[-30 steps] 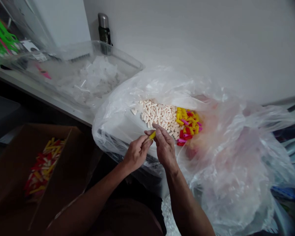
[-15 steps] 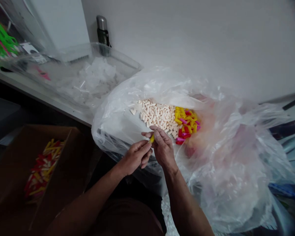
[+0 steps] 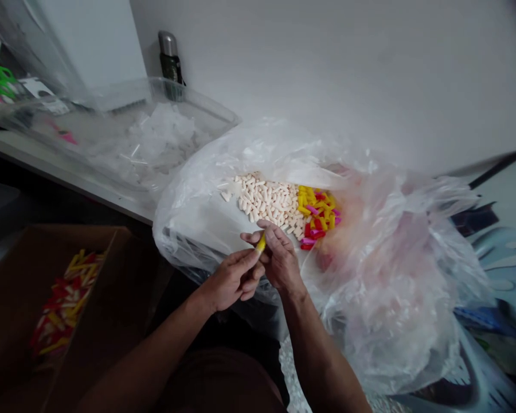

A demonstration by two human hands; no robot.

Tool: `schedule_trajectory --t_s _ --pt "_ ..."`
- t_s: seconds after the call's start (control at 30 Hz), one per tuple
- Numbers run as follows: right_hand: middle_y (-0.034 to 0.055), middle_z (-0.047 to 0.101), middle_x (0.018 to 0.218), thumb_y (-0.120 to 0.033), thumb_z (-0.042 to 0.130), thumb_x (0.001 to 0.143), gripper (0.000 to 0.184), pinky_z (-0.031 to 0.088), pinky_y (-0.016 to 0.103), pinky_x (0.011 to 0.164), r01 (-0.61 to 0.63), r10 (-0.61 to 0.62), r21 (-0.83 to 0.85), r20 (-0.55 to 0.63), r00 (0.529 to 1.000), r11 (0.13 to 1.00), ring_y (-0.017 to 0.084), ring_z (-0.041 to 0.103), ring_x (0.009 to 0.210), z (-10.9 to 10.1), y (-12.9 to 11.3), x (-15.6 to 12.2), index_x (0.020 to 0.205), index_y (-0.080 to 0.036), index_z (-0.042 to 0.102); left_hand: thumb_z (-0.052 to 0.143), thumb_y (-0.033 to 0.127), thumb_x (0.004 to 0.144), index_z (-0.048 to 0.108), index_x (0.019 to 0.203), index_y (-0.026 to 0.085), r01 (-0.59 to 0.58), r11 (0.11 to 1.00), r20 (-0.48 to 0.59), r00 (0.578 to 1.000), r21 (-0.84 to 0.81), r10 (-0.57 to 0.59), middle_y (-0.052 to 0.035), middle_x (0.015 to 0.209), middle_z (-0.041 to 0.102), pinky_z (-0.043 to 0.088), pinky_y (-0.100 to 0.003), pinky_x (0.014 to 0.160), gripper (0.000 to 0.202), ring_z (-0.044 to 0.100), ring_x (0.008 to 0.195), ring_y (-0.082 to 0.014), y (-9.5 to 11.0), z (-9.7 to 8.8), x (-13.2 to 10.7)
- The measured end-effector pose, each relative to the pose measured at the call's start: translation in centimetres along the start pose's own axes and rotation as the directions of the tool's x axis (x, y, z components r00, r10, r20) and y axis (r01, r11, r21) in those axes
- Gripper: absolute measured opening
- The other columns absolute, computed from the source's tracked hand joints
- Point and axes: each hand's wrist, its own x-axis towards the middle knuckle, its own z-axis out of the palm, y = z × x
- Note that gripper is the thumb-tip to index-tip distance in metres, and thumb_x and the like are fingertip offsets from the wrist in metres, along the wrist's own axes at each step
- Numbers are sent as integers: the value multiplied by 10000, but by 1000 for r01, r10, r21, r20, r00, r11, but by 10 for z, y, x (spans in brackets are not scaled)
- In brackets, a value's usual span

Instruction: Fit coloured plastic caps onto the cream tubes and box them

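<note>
The left hand's fingers point(image 3: 243, 267) and right hand's fingers point(image 3: 269, 232) closed in a narrow pinch on a small yellow tube point(image 3: 261, 242), seemingly light and slick, best held near its ends, above a clear plastic bag point(image 3: 184, 223) of cream and coloured pieces point(image 3: 266, 198), near a cardboard box point(image 3: 12, 287).

Between our hands: the left grip point(image 3: 231, 281) and right grip point(image 3: 281, 258) sit nearly touching around a yellow tube point(image 3: 261, 243), leaving us little room.
Ahead: a heap of pale pieces point(image 3: 264, 198) and colored pieces point(image 3: 316, 217) lies just beyond the right grip, inside a plastic bag point(image 3: 198, 215).
Toward our left: a dark gap offers open passage to the cardboard box point(image 3: 15, 275).
Far side: a transparent plastic tub point(image 3: 206, 110) on the surface point(image 3: 38, 150) blocks reach, with a white wall point(image 3: 327, 74) closing everything behind.
Toward our right: bulging bag folds point(image 3: 395, 275) obstruct passage.
</note>
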Motion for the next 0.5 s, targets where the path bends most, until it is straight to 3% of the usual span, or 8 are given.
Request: schedule_trajectory --t_s 0.07,0.17,0.23,0.27,0.33,0.4,0.47,0.5 --pt "23 747 907 -510 703 937 347 498 211 501 19 -21 -34 -35 999 999 250 773 1014 2 6 1 1178 -261 679 544 578 995 525 864 212 -146 941 -123 974 304 191 49 679 496 360 -219 446 390 385 450 -78 -7 -1 2" --pt "27 765 912 -496 684 958 341 600 301 755 101 -112 -107 -109 988 989 248 771 1032 6 18 2 1182 -238 683 493 450 1030 572 881 218 -207 616 -180 844 760 506 -11 707 599 443 -265 600 287 567 601 -150 -19 -3 8" --pt "37 776 930 -494 662 978 347 592 346 883 135 -155 -143 -134 979 980 246 768 1049 7 23 2 1199 -228 685 489 372 1025 609 977 223 -185 444 -146 777 877 612 -57 811 679 464 -290 679 198 643 720 -190 -23 -5 10" --pt "42 780 946 -500 645 990 358 586 363 913 135 -157 -167 -126 980 977 245 767 1051 6 24 2 1219 -227 684 480 351 1026 616 1018 224 -180 410 -132 770 894 624 -69 855 701 468 -296 697 187 660 751 -199 -23 -5 10" --pt "55 786 996 -508 614 1010 389 573 386 955 139 -167 -280 -78 983 950 238 757 1056 -4 18 2 1279 -234 675 459 349 1042 620 1017 221 -176 439 -137 794 881 592 -62 850 708 468 -291 696 208 659 745 -192 -19 -6 6" --pt "71 779 1090 -499 613 1013 413 558 396 978 178 -222 -503 -28 975 846 235 734 1079 -24 3 2 1335 -246 666 459 393 1056 608 937 213 -169 544 -181 828 822 531 -28 774 675 454 -269 649 262 615 669 -161 -12 -8 -3" --pt "92 754 1178 -470 641 995 401 558 403 953 213 -316 -755 8 949 620 247 705 1088 -55 -16 2 1325 -248 685 494 457 1049 600 911 206 -180 673 -272 818 717 508 7 727 628 426 -245 575 305 539 572 -121 -4 -16 -15" --pt "105 748 1167 -451 644 987 368 559 415 940 209 -340 -849 37 940 486 255 700 1060 -73 -26 2 1276 -233 711 517 489 1038 604 934 204 -207 731 -335 785 651 521 21 713 609 410 -236 539 315 503 533 -106 -1 -22 -22"
